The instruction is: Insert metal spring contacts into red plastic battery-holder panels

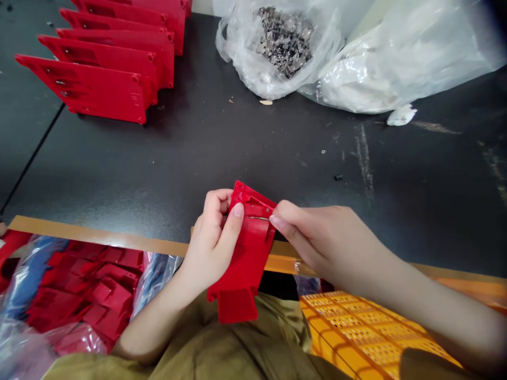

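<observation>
Above orange crate [356, 327], left hand [212, 237], right hand [320, 237] pinch red plastic bracket [247, 264] by edges; likely light, stiff.

The left hand [212, 237] is found curled closed, just left of frame centre toward 6 o'clock, with its thumb [234, 224] raised toward 1 o'clock. The right hand [319, 237] is held close beside it, its fingers [293, 227] kept together and directed toward 9 o'clock. No contact between the hands is observed. The left forearm [154, 324] is seen entering from 7 o'clock, the right forearm [431, 303] from 4 o'clock.
</observation>
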A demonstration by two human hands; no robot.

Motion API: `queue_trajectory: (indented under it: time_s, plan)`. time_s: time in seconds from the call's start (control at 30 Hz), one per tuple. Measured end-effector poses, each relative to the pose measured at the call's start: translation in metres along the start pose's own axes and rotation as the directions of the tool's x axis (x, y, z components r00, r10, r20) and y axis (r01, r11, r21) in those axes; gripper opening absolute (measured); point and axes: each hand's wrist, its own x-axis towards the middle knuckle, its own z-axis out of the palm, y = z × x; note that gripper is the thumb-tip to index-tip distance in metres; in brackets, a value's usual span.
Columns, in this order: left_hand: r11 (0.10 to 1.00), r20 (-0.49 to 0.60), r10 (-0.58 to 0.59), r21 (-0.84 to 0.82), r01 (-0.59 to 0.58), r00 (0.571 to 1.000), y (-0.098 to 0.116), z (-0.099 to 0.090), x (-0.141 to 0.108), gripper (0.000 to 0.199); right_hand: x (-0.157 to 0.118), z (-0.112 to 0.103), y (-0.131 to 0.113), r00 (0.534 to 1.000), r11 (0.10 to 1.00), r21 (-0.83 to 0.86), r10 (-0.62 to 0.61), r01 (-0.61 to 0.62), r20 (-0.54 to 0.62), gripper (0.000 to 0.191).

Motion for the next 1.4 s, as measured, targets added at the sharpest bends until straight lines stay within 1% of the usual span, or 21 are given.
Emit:
queue_trajectory:
  time_s: [0.1, 0.17, 0.3, 0.37, 0.53, 0.7, 0.8, 0.97, 1.1, 1.23, 1.4]
  plan:
    - [1.0, 0.004, 0.006, -0.007, -0.006, 1.0, 0.0, 0.0, 0.0, 0.024, -0.001, -0.002, 0.0, 0.999, 0.995, 0.096, -0.009, 0.012, -0.037, 0.032]
    - [1.0, 0.005, 0.012, -0.009, -0.012, 1.0, 0.0, 0.0, 0.0, 0.024, -0.003, -0.002, 0.0, 0.998, 0.994, 0.111, 0.011, -0.003, -0.068, 0.031]
    - [1.0, 0.002, 0.011, -0.004, -0.011, 1.0, 0.001, 0.001, 0.0, 0.024, -0.003, 0.004, -0.001, 0.989, 0.997, -0.07, 0.034, -0.044, -0.145, 0.034]
    - [1.0, 0.003, 0.002, -0.002, -0.002, 1.0, 0.001, 0.001, 0.0, 0.025, -0.002, 0.008, -0.002, 0.986, 0.989, -0.139, 0.034, -0.057, -0.162, 0.036]
    - [1.0, 0.008, 0.0, 0.001, 0.0, 1.0, 0.001, 0.001, 0.0, 0.026, 0.001, 0.011, -0.001, 0.988, 0.985, -0.167, 0.011, -0.037, -0.151, 0.036]
    - [0.999, 0.014, 0.021, 0.029, -0.022, 1.0, 0.001, 0.001, 0.001, 0.025, 0.002, 0.011, 0.0, 0.988, 0.984, -0.176, -0.022, -0.005, -0.15, 0.034]
    - [0.997, 0.019, 0.031, 0.072, -0.032, 0.999, 0.001, 0.001, 0.001, 0.024, 0.003, 0.014, -0.001, 0.986, 0.972, -0.235, -0.038, -0.001, -0.163, 0.035]
    - [0.99, 0.01, 0.038, 0.134, -0.039, 0.999, 0.001, 0.002, 0.0, 0.024, 0.005, 0.022, 0.004, 0.977, 0.945, -0.323, -0.104, 0.039, -0.188, 0.038]
    - [0.98, 0.003, 0.032, 0.195, -0.032, 0.999, 0.002, 0.003, 0.001, 0.025, 0.007, 0.026, 0.011, 0.978, 0.943, -0.325, -0.131, 0.071, -0.165, 0.041]
    - [0.977, 0.001, 0.017, 0.211, -0.017, 1.0, 0.002, 0.004, 0.001, 0.025, 0.007, 0.029, 0.015, 0.979, 0.948, -0.307, -0.132, 0.079, -0.155, 0.042]
    - [0.974, -0.03, -0.003, 0.228, 0.01, 1.0, 0.002, 0.005, 0.001, 0.025, 0.008, 0.034, 0.019, 0.972, 0.951, -0.294, -0.149, 0.091, -0.181, 0.041]
